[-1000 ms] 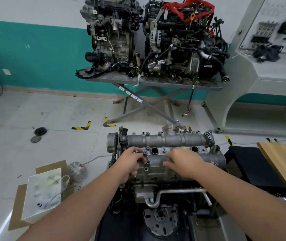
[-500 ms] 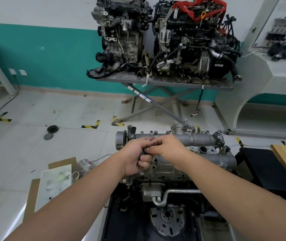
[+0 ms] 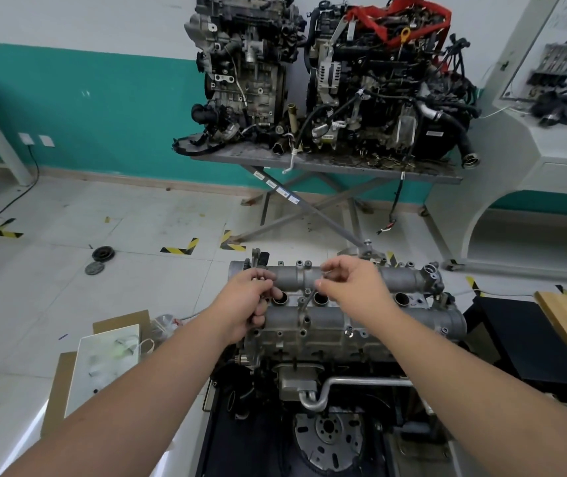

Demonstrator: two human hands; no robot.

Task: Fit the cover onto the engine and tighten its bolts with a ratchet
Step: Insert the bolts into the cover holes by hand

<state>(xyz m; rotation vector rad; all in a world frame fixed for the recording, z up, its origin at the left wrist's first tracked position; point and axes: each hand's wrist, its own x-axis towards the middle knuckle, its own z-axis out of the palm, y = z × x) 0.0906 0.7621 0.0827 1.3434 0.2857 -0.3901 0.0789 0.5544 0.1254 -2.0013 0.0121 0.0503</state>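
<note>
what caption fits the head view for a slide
Left hand holds spare bolts while right hand pinches one bolt above the engine cover.

We see the left hand (image 3: 246,301) gripping small bolts (image 3: 260,278) over the cover (image 3: 337,318). The right hand (image 3: 354,287) pinches one bolt (image 3: 309,299) above the cover's middle. Two engines (image 3: 327,74) stand on a desk (image 3: 327,166) behind.

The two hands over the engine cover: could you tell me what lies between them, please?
In the head view, between the left hand and right hand lies bare cover, with upright bolts.
</note>
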